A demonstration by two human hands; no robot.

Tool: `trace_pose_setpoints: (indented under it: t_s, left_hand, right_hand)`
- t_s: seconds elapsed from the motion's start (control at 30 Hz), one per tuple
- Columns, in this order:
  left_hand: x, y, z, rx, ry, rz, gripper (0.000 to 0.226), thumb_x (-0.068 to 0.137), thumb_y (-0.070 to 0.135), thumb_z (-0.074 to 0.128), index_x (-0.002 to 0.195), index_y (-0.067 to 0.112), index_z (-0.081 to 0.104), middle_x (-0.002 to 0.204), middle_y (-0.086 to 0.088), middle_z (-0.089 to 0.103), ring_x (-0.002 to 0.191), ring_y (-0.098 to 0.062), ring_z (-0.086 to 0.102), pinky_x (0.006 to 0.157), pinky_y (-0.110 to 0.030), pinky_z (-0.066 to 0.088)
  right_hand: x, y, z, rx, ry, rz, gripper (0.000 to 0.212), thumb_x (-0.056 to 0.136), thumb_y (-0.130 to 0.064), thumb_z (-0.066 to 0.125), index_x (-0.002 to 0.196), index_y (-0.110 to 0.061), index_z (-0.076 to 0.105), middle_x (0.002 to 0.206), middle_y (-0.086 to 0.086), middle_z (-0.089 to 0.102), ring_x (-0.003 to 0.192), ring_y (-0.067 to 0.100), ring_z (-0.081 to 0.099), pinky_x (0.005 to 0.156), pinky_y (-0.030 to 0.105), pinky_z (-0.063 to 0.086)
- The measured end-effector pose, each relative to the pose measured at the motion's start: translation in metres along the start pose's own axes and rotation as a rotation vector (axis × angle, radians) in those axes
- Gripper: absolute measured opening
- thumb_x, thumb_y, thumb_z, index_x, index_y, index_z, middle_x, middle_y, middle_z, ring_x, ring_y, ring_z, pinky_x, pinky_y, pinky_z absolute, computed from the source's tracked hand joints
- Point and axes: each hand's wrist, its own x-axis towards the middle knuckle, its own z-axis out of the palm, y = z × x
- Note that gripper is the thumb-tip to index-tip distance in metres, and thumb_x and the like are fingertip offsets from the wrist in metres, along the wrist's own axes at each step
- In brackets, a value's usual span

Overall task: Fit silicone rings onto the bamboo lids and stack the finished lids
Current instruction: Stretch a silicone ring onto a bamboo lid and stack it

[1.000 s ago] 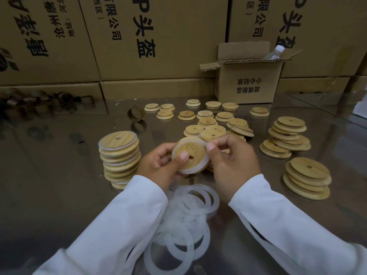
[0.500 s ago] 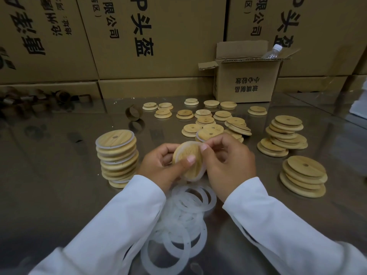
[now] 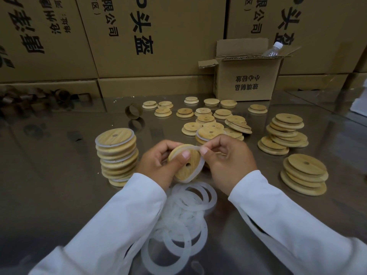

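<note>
Left hand [image 3: 158, 164] grips the bamboo lid [image 3: 183, 169], right hand [image 3: 228, 160] pinches the silicone ring [image 3: 201, 166] — partly seated, it may spring off.

We see a round bamboo lid [image 3: 185, 165] with a small hole, tilted mid-frame, a white ring [image 3: 201, 167] partly round its rim; the finished stack [image 3: 117, 155] stands at left, loose rings [image 3: 178, 225] below.
</note>
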Motion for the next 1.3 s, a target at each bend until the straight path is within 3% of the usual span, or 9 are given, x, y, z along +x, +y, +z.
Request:
trace_pose_setpoints:
  t_s: [0.17, 0.27, 0.37, 0.53, 0.7, 0.77, 0.87, 1.17, 1.3]
  left_hand:
    - [0.0, 0.003, 0.0, -0.028, -0.009, -0.009, 0.008, 0.067, 0.034, 0.072, 0.074, 0.035, 0.07, 0.074, 0.005, 0.07, 0.072, -0.01, 0.064, 0.064, -0.029, 0.048]
    - [0.0, 0.004, 0.001, -0.058, 0.033, -0.022, 0.013, 0.063, 0.036, 0.071, 0.073, 0.028, 0.07, 0.07, 0.004, 0.071, 0.067, -0.009, 0.065, 0.061, -0.029, 0.05]
    - [0.0, 0.006, 0.003, -0.101, 0.072, -0.038, 0.025, 0.06, 0.034, 0.065, 0.08, 0.019, 0.067, 0.067, 0.001, 0.07, 0.064, -0.012, 0.065, 0.062, -0.031, 0.053]
    - [0.0, 0.006, 0.002, -0.133, 0.065, -0.071, 0.019, 0.06, 0.033, 0.066, 0.074, 0.022, 0.071, 0.068, -0.002, 0.07, 0.065, -0.015, 0.065, 0.069, -0.037, 0.05]
    - [0.0, 0.006, 0.002, -0.126, 0.074, -0.057, 0.019, 0.061, 0.034, 0.066, 0.076, 0.023, 0.071, 0.074, -0.002, 0.071, 0.075, -0.022, 0.065, 0.075, -0.043, 0.05]
    - [0.0, 0.008, 0.002, -0.12, 0.083, -0.052, 0.02, 0.061, 0.033, 0.065, 0.077, 0.022, 0.07, 0.073, -0.001, 0.071, 0.075, -0.021, 0.065, 0.077, -0.044, 0.049]
    - [0.001, 0.011, -0.001, -0.092, 0.083, -0.042, 0.022, 0.063, 0.032, 0.063, 0.082, 0.021, 0.068, 0.072, 0.002, 0.072, 0.071, -0.014, 0.066, 0.077, -0.042, 0.05]
    - [0.002, 0.012, -0.001, -0.166, 0.096, -0.018, 0.018, 0.069, 0.025, 0.061, 0.084, 0.018, 0.067, 0.07, 0.005, 0.072, 0.068, -0.007, 0.067, 0.064, -0.024, 0.056]
    - [0.002, 0.012, -0.001, -0.094, 0.107, 0.036, 0.019, 0.065, 0.032, 0.062, 0.081, 0.022, 0.066, 0.069, 0.006, 0.071, 0.069, -0.007, 0.067, 0.067, -0.026, 0.055]
  right_hand:
    - [0.001, -0.002, 0.001, 0.083, -0.02, 0.033, 0.014, 0.084, -0.016, 0.065, 0.073, -0.024, 0.063, 0.078, -0.01, 0.065, 0.08, 0.008, 0.062, 0.077, 0.03, 0.053]
    - [-0.002, -0.002, 0.001, 0.064, -0.011, -0.026, 0.011, 0.082, -0.022, 0.067, 0.077, -0.03, 0.061, 0.078, -0.016, 0.063, 0.076, -0.003, 0.061, 0.063, 0.007, 0.047]
    - [-0.007, -0.004, 0.004, -0.001, 0.031, -0.087, 0.015, 0.081, -0.027, 0.067, 0.075, -0.034, 0.056, 0.075, -0.02, 0.061, 0.076, -0.012, 0.057, 0.058, 0.001, 0.044]
    - [-0.009, -0.006, 0.004, -0.134, 0.074, -0.145, 0.015, 0.084, -0.028, 0.063, 0.072, -0.032, 0.056, 0.072, -0.019, 0.062, 0.072, -0.002, 0.061, 0.063, 0.011, 0.049]
    - [-0.002, -0.006, -0.001, -0.063, 0.008, -0.008, 0.017, 0.086, -0.023, 0.062, 0.07, -0.026, 0.059, 0.075, -0.016, 0.062, 0.075, -0.002, 0.056, 0.065, 0.007, 0.041]
    - [-0.001, -0.007, -0.002, -0.025, -0.03, 0.014, 0.016, 0.086, -0.021, 0.063, 0.07, -0.023, 0.06, 0.077, -0.014, 0.063, 0.078, 0.0, 0.057, 0.074, 0.016, 0.045]
    - [-0.001, -0.01, -0.003, -0.045, -0.058, -0.019, 0.018, 0.086, -0.021, 0.062, 0.069, -0.023, 0.059, 0.077, -0.016, 0.061, 0.077, -0.005, 0.055, 0.07, 0.01, 0.04]
    - [-0.002, -0.014, -0.005, -0.034, -0.071, -0.025, 0.016, 0.086, -0.021, 0.062, 0.07, -0.02, 0.061, 0.085, -0.011, 0.063, 0.083, 0.002, 0.057, 0.076, 0.02, 0.044]
    - [-0.002, -0.012, -0.004, -0.026, -0.059, -0.013, 0.014, 0.085, -0.02, 0.064, 0.071, -0.02, 0.062, 0.081, -0.01, 0.066, 0.085, 0.007, 0.061, 0.08, 0.027, 0.047]
